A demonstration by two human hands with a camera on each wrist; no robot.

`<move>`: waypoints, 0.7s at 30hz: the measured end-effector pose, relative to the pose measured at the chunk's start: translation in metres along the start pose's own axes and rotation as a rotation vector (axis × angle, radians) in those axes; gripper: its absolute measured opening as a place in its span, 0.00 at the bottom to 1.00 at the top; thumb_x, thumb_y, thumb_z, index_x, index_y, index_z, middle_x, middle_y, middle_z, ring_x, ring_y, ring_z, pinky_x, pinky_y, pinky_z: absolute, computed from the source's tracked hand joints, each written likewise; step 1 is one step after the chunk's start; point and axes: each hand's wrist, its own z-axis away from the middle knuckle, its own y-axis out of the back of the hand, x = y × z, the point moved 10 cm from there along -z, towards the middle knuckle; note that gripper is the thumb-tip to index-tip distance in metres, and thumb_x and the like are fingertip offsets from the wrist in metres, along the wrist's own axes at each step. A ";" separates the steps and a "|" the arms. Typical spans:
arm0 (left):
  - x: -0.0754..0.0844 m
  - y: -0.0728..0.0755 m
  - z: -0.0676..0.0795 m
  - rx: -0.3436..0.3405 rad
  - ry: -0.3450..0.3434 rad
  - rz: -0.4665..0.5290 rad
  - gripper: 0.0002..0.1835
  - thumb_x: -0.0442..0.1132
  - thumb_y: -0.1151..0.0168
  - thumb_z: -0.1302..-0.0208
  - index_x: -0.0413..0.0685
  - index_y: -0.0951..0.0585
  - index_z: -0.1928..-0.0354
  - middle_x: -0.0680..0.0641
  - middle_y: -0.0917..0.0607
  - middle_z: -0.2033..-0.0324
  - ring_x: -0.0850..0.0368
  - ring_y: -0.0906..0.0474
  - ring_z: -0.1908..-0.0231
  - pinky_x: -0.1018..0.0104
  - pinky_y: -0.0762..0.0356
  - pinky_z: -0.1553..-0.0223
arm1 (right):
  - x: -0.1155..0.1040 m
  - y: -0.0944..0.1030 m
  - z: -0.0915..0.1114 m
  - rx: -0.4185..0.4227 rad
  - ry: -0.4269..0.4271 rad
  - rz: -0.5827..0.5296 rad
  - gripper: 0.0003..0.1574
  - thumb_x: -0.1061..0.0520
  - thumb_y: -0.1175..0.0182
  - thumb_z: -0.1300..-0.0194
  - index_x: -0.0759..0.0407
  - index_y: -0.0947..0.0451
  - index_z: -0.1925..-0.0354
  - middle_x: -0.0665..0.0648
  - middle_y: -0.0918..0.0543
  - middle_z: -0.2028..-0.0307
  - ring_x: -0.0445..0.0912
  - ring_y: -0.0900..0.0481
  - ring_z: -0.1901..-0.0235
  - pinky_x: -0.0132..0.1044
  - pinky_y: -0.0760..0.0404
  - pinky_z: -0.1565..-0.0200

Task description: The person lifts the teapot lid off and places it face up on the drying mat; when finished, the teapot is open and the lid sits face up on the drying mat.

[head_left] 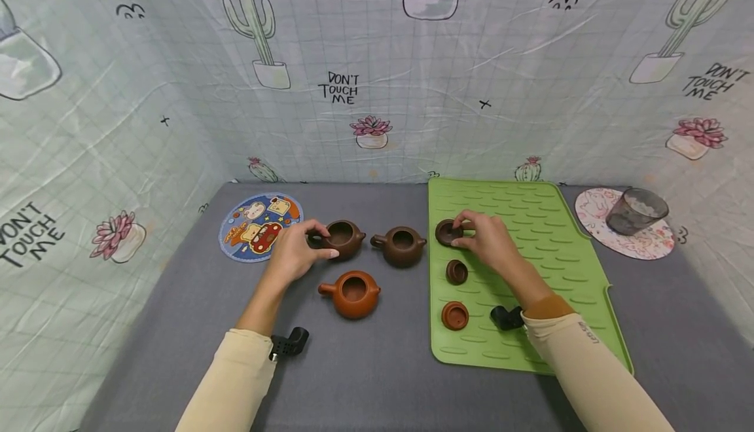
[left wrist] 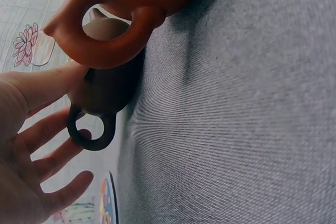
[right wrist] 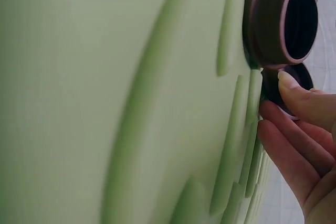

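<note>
My left hand [head_left: 294, 249] grips a dark brown teapot [head_left: 351, 247] at its handle end, thumb on the near side and forefinger on the far side. In the left wrist view, the other fingers spread behind its looped handle [left wrist: 107, 129]. My right hand [head_left: 487, 241] pinches a dark brown teapot lid [head_left: 443, 234] by its edge, low over the green mat's left side. A second brown lidless teapot [head_left: 403, 259] stands between the hands, and an orange-brown one [head_left: 353, 309] stands nearer. Below the pinched lid, a small brown lid [head_left: 456, 272] and an orange-brown lid [head_left: 455, 315] lie upturned.
The green ridged mat [head_left: 548, 255] covers the right part of the grey tabletop [head_left: 377, 379]. A round cartoon mat [head_left: 235, 219] lies at the back left. A grey translucent cup [head_left: 633, 216] sits on a pink patterned mat [head_left: 624, 247] at the right. Printed cloth [head_left: 412, 72] hangs behind.
</note>
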 end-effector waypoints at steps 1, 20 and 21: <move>0.000 0.000 0.000 0.000 0.002 -0.004 0.20 0.44 0.16 0.53 0.51 0.13 0.58 0.44 0.10 0.53 0.43 0.16 0.49 0.47 0.23 0.46 | -0.001 0.000 0.000 -0.001 0.004 0.002 0.17 0.58 0.25 0.41 0.57 0.18 0.55 0.67 0.11 0.53 0.62 0.12 0.50 0.45 0.17 0.62; 0.015 0.002 0.003 -0.046 -0.009 -0.073 0.28 0.51 0.21 0.46 0.49 0.18 0.46 0.40 0.13 0.46 0.39 0.17 0.46 0.44 0.23 0.45 | 0.001 0.007 0.007 -0.036 -0.058 -0.064 0.32 0.57 0.26 0.39 0.61 0.30 0.42 0.71 0.12 0.51 0.64 0.12 0.50 0.58 0.15 0.51; 0.016 0.003 0.002 -0.050 -0.009 -0.073 0.29 0.52 0.22 0.45 0.49 0.18 0.44 0.40 0.13 0.45 0.39 0.18 0.45 0.43 0.23 0.44 | 0.002 0.008 0.009 -0.038 -0.062 -0.065 0.32 0.57 0.26 0.39 0.61 0.30 0.41 0.71 0.13 0.50 0.64 0.13 0.50 0.58 0.15 0.50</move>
